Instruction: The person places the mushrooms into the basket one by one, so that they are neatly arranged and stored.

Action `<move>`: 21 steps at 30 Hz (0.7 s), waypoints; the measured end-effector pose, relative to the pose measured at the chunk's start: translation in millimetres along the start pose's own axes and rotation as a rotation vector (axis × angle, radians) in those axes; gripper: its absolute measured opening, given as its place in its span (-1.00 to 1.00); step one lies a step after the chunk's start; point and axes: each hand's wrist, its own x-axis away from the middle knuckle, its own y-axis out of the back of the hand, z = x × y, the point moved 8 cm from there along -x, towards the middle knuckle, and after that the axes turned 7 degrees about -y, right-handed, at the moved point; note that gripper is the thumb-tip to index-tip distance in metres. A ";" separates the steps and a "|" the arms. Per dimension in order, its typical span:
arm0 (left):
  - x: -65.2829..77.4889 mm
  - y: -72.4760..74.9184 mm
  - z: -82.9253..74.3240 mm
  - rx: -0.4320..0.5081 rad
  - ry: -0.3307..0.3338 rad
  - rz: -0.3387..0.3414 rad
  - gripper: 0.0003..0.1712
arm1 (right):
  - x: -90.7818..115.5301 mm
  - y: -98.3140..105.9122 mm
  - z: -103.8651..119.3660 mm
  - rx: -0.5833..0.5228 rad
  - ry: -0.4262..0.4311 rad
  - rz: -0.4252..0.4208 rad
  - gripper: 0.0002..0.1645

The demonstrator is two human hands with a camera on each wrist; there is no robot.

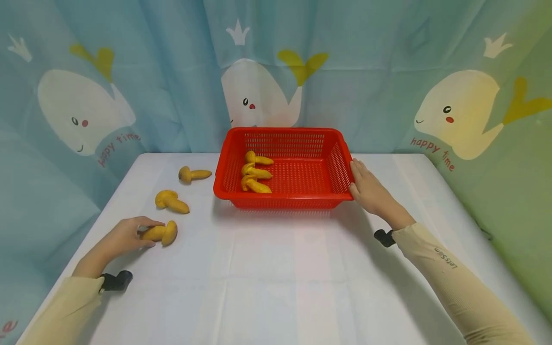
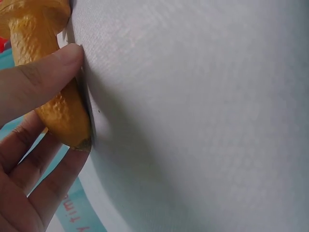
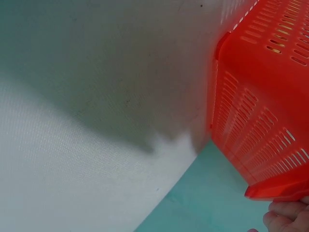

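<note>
My left hand (image 1: pixel 129 235) is at the table's left side, thumb and fingers on either side of the stem of a yellow toy mushroom (image 1: pixel 169 233). In the left wrist view the thumb (image 2: pixel 58 63) lies across the mushroom's stem (image 2: pixel 63 113), and the fingers reach behind it and to its tip. The mushroom lies right at the white tabletop. My right hand (image 1: pixel 370 189) rests with straight fingers against the right rim of a red plastic basket (image 1: pixel 289 196). Three yellow mushrooms (image 1: pixel 258 186) lie stacked in a column along the basket's left side.
Two more yellow mushrooms lie left of the basket: one (image 1: pixel 195 175) towards the back, another (image 1: pixel 172 201) just beyond my left hand. A curtain (image 1: pixel 172 72) printed with whales hangs behind the white table (image 1: pixel 267 268).
</note>
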 end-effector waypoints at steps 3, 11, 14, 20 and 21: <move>1.9 -2.0 1.9 -0.005 0.017 0.003 -0.46 | 0.5 0.1 0.4 0.000 -0.003 0.003 -0.25; 2.3 -4.0 4.9 -0.011 0.054 0.003 -0.47 | 0.9 -1.3 0.0 -0.013 -0.013 0.010 -0.26; 1.0 -4.3 5.0 0.009 0.061 0.002 -0.47 | 1.3 -1.7 -0.1 -0.011 -0.013 0.011 -0.25; -0.4 -2.9 3.5 0.033 0.073 -0.008 -0.54 | 0.9 -1.9 -1.2 -0.012 -0.016 0.003 -0.25; -0.4 -2.9 3.4 0.033 0.076 -0.008 -0.55 | 0.7 -2.3 -1.6 -0.010 -0.018 0.003 -0.25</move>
